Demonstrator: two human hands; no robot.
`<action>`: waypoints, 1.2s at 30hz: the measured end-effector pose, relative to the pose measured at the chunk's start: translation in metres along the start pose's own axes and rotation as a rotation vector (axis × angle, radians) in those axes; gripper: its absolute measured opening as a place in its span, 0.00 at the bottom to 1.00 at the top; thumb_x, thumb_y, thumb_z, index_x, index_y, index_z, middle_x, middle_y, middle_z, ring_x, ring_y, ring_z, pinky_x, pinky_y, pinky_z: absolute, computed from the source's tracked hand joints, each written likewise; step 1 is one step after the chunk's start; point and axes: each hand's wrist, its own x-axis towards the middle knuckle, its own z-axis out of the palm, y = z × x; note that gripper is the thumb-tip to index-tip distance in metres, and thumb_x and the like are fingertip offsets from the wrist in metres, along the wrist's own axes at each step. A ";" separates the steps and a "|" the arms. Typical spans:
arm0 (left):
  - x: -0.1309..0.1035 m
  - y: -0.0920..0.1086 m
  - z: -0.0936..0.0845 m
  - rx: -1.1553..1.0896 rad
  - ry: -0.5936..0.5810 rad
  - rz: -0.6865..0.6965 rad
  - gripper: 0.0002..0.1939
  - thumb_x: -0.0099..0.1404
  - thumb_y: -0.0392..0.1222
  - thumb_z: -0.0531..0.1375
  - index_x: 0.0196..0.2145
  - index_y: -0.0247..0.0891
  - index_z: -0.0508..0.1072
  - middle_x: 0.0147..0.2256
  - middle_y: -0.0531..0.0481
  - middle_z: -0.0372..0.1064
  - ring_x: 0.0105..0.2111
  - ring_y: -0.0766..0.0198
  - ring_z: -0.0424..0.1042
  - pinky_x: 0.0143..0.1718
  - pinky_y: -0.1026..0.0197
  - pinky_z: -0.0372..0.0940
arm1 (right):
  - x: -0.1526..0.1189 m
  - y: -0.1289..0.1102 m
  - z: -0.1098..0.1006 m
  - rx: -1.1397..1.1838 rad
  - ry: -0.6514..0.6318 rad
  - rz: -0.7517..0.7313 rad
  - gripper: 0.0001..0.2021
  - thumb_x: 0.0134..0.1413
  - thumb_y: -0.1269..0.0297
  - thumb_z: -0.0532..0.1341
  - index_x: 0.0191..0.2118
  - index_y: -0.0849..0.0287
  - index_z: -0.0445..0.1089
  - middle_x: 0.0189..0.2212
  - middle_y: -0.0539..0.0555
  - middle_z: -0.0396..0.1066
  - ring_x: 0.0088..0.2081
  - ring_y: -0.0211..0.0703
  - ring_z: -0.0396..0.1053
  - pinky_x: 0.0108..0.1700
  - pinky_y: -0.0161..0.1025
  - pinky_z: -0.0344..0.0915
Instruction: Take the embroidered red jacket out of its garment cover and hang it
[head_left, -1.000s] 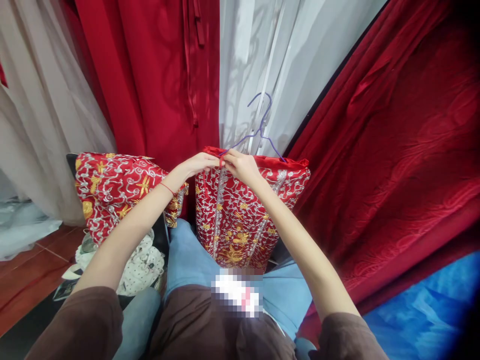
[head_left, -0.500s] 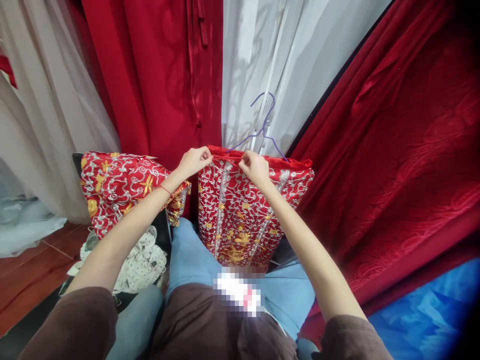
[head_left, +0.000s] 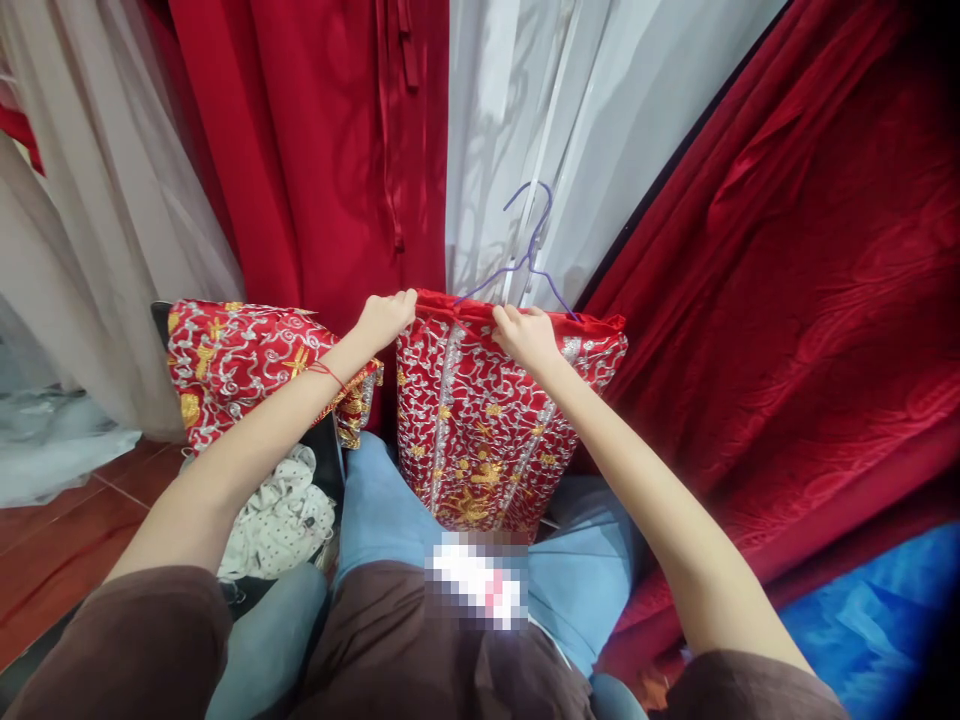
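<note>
A red skirt-like garment (head_left: 480,430) with silver and gold embroidery hangs in front of my knees, its plain red band along the top. Inside that band sits a thin purple wire hanger (head_left: 531,250), whose hook and shoulders show above the cloth. My left hand (head_left: 388,318) is closed on the band's left end. Right of centre, my right hand (head_left: 529,338) grips the same top edge with fingers curled over it. The lower end of the garment falls between my legs and is partly hidden.
Another red embroidered cloth (head_left: 240,365) lies over a dark support on the left. Below it is a heap of white dotted fabric (head_left: 289,520). Red curtain-like cloth (head_left: 322,150) and white cloth (head_left: 487,120) hang ahead, with dark red drapery (head_left: 795,330) to the right.
My right hand has slid right along the top band. The left hand has shifted slightly left, so the hands are farther apart. The hanger stays in the garment.
</note>
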 end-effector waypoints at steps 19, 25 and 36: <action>0.002 -0.020 -0.005 -0.152 -0.017 0.096 0.09 0.61 0.42 0.57 0.27 0.40 0.75 0.30 0.46 0.76 0.31 0.57 0.72 0.30 0.60 0.55 | -0.008 0.008 -0.018 0.138 -0.075 0.157 0.14 0.60 0.69 0.53 0.46 0.62 0.72 0.39 0.62 0.77 0.36 0.50 0.71 0.32 0.40 0.51; -0.003 -0.024 -0.019 -0.291 0.086 0.087 0.18 0.65 0.50 0.55 0.48 0.40 0.75 0.42 0.44 0.75 0.37 0.58 0.73 0.35 0.61 0.61 | -0.031 0.061 -0.029 0.149 0.055 0.038 0.17 0.63 0.55 0.55 0.49 0.60 0.71 0.48 0.64 0.71 0.45 0.54 0.68 0.42 0.45 0.60; 0.029 -0.026 0.008 -0.585 -0.050 0.156 0.19 0.64 0.55 0.58 0.41 0.38 0.78 0.34 0.49 0.74 0.30 0.63 0.66 0.36 0.61 0.59 | -0.087 0.164 -0.018 0.349 -0.177 0.089 0.16 0.63 0.52 0.56 0.39 0.58 0.75 0.37 0.59 0.72 0.36 0.47 0.69 0.40 0.43 0.64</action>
